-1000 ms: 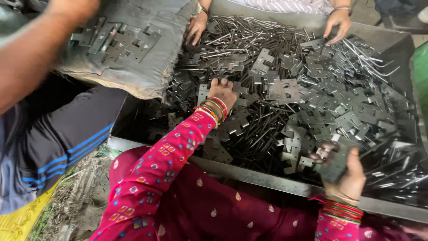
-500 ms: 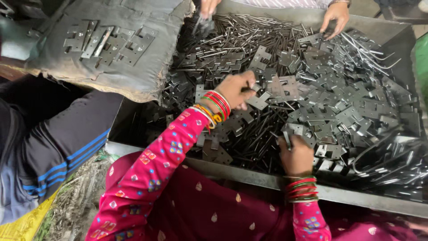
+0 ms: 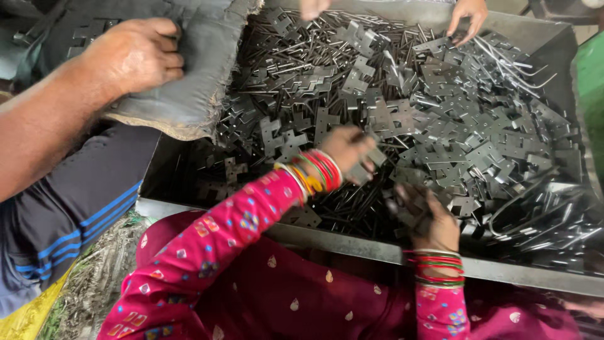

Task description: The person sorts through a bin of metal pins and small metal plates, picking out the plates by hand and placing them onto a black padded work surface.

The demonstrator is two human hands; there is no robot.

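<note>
A big metal bin (image 3: pixel 352 247) holds a heap of flat grey metal plates (image 3: pixel 453 138) and thin rods (image 3: pixel 327 56). My left hand (image 3: pixel 349 148), in a pink patterned sleeve with coloured bangles, is over the middle of the heap with its fingers closed on a small plate (image 3: pixel 365 170). My right hand (image 3: pixel 431 220), also bangled, rests at the near edge of the heap and grips a few dark plates (image 3: pixel 406 211). The two hands are close together. Both are blurred.
To my left, another person's bare arm and hand (image 3: pixel 132 58) press on a grey cloth sack (image 3: pixel 189 94) that holds more plates. Across the bin a third person's two hands (image 3: pixel 467 16) reach into the far side. Bent wire pieces (image 3: pixel 535 208) lie at the right.
My right hand slid left along the near edge toward my left hand, which moved slightly down and right. The neighbour's hand came onto the sack.
</note>
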